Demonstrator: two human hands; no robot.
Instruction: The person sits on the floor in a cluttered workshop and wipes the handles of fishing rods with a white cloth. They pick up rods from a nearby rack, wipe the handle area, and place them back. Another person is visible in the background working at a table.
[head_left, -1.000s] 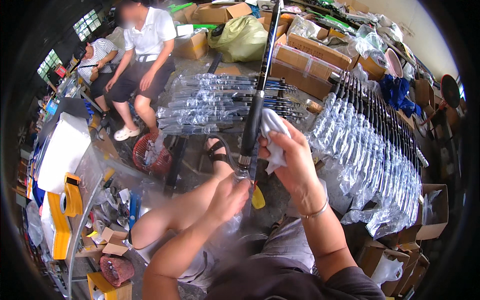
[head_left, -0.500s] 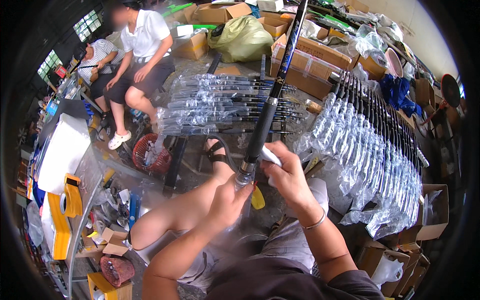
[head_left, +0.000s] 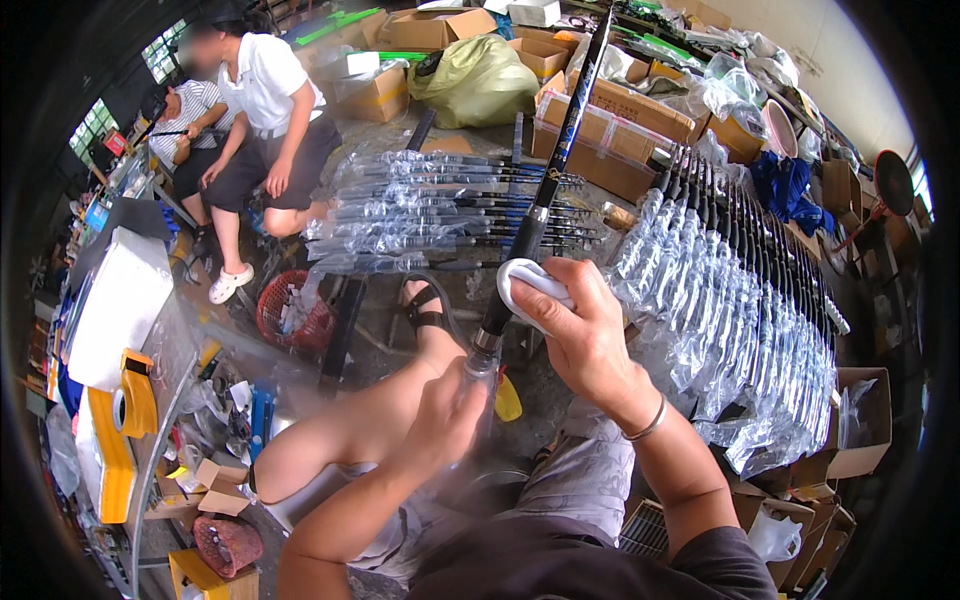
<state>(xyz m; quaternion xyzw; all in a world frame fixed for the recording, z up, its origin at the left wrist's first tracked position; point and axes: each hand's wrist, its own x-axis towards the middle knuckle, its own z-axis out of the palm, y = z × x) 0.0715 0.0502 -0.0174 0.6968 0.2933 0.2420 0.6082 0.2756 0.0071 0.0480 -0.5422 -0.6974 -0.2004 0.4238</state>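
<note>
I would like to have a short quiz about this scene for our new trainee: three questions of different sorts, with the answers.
1. What does the right hand hold against the fishing rod?
2. True or false: in the picture, the left hand is higher than the right hand.
3. Which material covers much of the row of rods on the person's right?
A) cardboard
B) clear plastic
C) blue cloth

Key:
1. A white cloth.
2. False; the left hand is lower.
3. B.
</note>
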